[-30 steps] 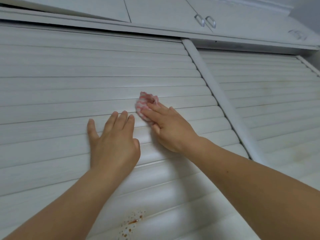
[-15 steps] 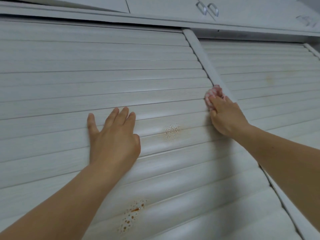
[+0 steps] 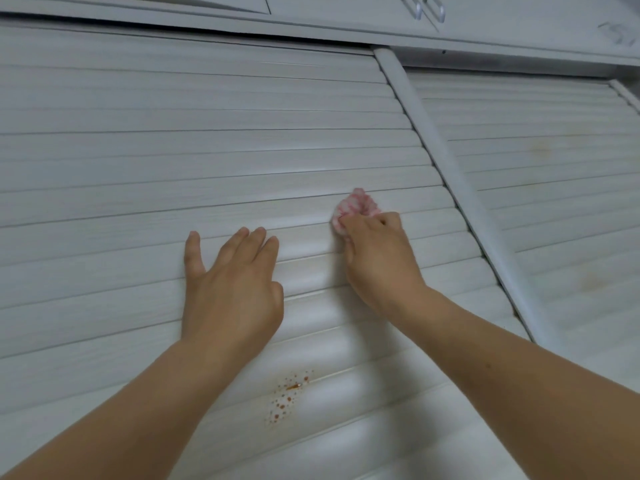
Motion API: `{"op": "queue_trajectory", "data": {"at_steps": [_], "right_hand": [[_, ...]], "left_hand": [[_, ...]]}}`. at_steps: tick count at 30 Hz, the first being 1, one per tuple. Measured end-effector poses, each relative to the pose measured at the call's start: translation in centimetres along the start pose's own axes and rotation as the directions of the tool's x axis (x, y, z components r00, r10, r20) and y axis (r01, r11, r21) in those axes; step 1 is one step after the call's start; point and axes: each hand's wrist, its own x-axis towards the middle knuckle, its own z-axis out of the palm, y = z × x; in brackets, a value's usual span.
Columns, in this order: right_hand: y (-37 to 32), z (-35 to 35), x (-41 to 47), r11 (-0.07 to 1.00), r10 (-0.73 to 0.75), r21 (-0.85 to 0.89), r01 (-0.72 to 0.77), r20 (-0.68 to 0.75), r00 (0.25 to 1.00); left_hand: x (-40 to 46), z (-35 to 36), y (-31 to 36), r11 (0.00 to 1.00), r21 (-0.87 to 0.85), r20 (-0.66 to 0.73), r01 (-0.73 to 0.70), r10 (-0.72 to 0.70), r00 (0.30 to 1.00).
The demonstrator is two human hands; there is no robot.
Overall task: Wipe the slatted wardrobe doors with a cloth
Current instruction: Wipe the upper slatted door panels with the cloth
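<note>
A white slatted wardrobe door (image 3: 173, 150) fills the left and middle of the head view. A second slatted door (image 3: 554, 168) lies to the right, past a white upright post (image 3: 450, 168). My right hand (image 3: 379, 261) presses a bunched pink-and-white cloth (image 3: 355, 206) against a slat of the left door. Flat on the slats just left of it rests my left hand (image 3: 232, 285), fingers spread, holding nothing. An orange-brown speckled stain (image 3: 289, 396) marks a lower slat between my forearms.
Upper cabinet doors with two metal loop handles (image 3: 424, 8) run along the top edge. Faint yellowish marks (image 3: 540, 148) show on the right door's slats.
My right hand has slid the cloth back leftward from the post toward my left hand. The speckled stain seen beside it half a second ago is now under that hand. My left hand has stayed put.
</note>
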Motion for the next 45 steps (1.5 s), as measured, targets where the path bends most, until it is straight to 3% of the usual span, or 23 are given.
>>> {"op": "queue_trajectory", "data": {"at_steps": [6, 9, 15, 20, 25, 30, 33, 36, 39, 41, 45], "right_hand": [[-5.4, -0.3, -0.4, 0.97, -0.174, 0.173, 0.172, -0.006, 0.985], [-4.8, -0.4, -0.9, 0.957, -0.256, 0.145, 0.251, 0.013, 0.967], [-2.3, -1.0, -2.2, 0.931, -0.361, 0.015, 0.364, -0.078, 0.929], [1.4, -1.5, -2.8, 0.961, -0.274, 0.014, 0.276, -0.066, 0.959], [6.7, -3.1, -3.2, 0.999, -0.005, -0.044, 0.004, -0.02, 1.0], [7.8, -3.0, -3.4, 0.979, 0.179, -0.1, -0.177, 0.009, 0.984], [5.4, -1.9, -3.3, 0.991, 0.129, -0.043, -0.13, -0.039, 0.991], [2.0, -0.9, -2.9, 1.0, 0.01, 0.018, -0.01, 0.012, 1.0], [-0.6, -0.3, -3.0, 0.989, -0.118, 0.09, 0.115, 0.026, 0.993], [-0.7, -0.6, -3.1, 0.986, -0.158, 0.046, 0.158, -0.008, 0.987], [1.7, -1.6, -2.8, 0.995, -0.087, -0.063, 0.083, -0.054, 0.995]], "left_hand": [[-0.6, 1.0, -0.5, 0.997, -0.067, -0.136, -0.025, 0.015, 0.991], [-0.7, 1.2, -0.6, 0.997, -0.074, -0.154, -0.035, 0.023, 0.988], [-0.5, 1.9, -0.2, 0.994, -0.109, -0.165, -0.012, -0.006, 0.986], [-0.6, 2.3, 0.0, 0.997, -0.083, -0.176, -0.004, -0.011, 0.984], [-0.3, 2.3, -0.2, 0.999, -0.052, -0.212, -0.005, -0.007, 0.977], [-0.1, 2.2, 0.2, 0.998, -0.066, -0.241, 0.017, -0.032, 0.97], [-0.2, 2.3, 0.6, 0.997, -0.072, -0.208, 0.035, -0.05, 0.977], [-0.4, 2.3, 1.0, 0.995, -0.081, -0.175, 0.061, -0.075, 0.982], [-0.6, 2.6, 1.4, 0.997, -0.073, -0.2, 0.039, -0.053, 0.978], [-0.6, 2.7, 1.8, 0.999, -0.045, -0.231, 0.007, -0.017, 0.973], [-0.6, 2.6, 2.6, 0.998, -0.06, -0.247, -0.019, 0.003, 0.969]]}}
